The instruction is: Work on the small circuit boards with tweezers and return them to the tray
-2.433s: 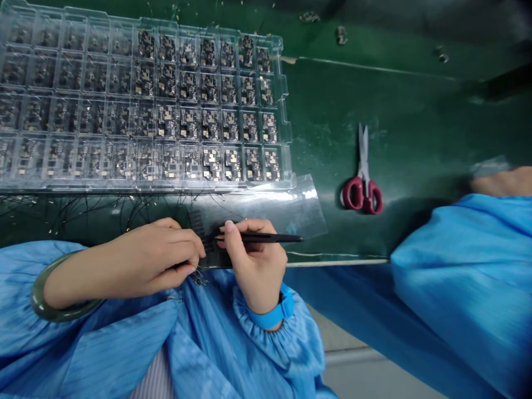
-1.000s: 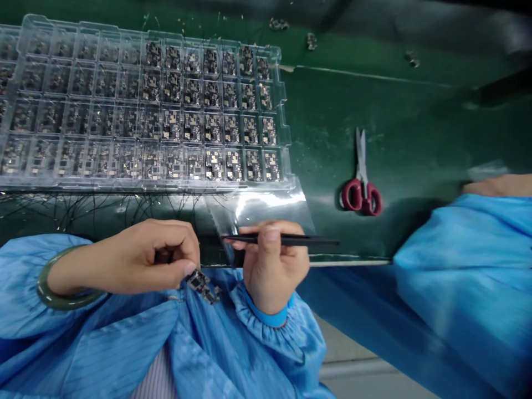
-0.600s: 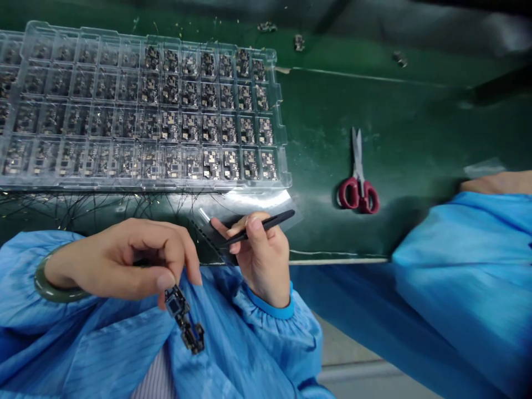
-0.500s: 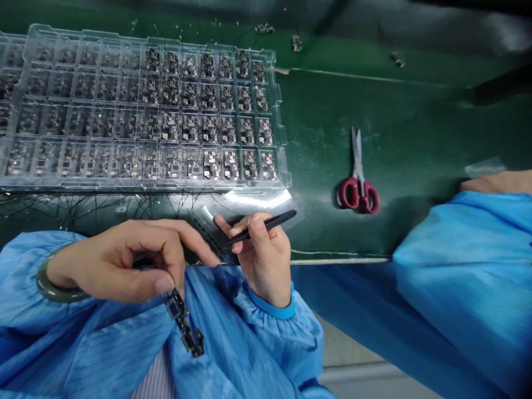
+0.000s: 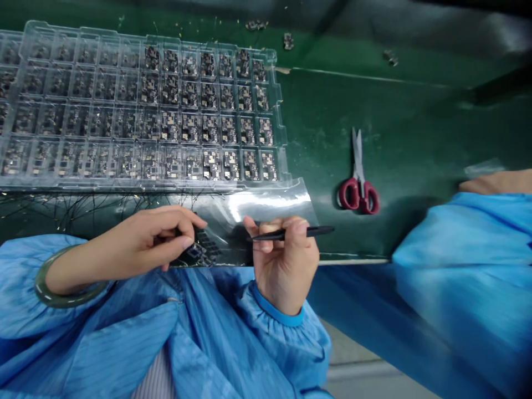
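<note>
Thumb and fingers of my left hand (image 5: 152, 241) are closed on a small dark circuit board (image 5: 193, 251), mostly hidden by the fingers and the dark background. It is close to the table's front edge. Right beside it, rows of small black pieces (image 5: 211, 244) lie on a clear plastic sheet (image 5: 278, 198). My right hand (image 5: 288, 260) is closed around black tweezers (image 5: 320, 230), held level with the fine tip pointing left toward the other hand. That tip is apart from the board.
Clear compartment trays (image 5: 286, 166) filled with circuit boards stand behind my hands, with thin black wires (image 5: 103, 202) along their front. Red-handled scissors (image 5: 358, 191) lie to the right. Loose small parts (image 5: 288, 41) sit at the back. A co-worker's blue sleeve (image 5: 469, 249) is at far right.
My left hand has raised the circuit board from over my lap to the table edge beside the black pieces. My right hand and the tweezers have shifted right; the plastic sheet's corner has moved up and right.
</note>
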Action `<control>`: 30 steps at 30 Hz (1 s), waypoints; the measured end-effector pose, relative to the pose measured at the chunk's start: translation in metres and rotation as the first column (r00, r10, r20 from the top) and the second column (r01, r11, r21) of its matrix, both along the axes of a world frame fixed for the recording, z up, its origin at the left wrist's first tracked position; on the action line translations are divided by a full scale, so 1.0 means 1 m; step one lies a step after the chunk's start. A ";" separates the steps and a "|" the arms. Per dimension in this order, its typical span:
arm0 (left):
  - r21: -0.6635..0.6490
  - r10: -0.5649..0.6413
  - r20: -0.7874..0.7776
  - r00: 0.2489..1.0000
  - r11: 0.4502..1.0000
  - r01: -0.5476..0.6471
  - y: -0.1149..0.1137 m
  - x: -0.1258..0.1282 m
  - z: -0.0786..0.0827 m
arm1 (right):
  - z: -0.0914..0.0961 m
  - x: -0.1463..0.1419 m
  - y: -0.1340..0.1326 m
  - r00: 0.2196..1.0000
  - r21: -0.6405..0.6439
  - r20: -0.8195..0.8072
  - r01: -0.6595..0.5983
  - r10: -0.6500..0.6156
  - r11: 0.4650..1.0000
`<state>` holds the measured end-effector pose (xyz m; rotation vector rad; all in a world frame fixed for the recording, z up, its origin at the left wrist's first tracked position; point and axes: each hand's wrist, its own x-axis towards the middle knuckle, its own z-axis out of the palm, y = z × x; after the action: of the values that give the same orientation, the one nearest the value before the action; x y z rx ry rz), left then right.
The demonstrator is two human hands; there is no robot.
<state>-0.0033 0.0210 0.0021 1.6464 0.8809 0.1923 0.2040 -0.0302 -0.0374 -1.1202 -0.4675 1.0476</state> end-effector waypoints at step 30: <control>-0.162 0.312 0.047 0.949 0.940 -0.301 -0.005 0.015 0.003 | 0.016 -0.041 0.002 0.936 0.002 0.349 -0.058 0.053 0.998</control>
<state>0.0117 0.0156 0.0049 1.3456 1.0689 0.3875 0.1634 -0.0278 -0.0216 -1.2940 -0.7908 0.8934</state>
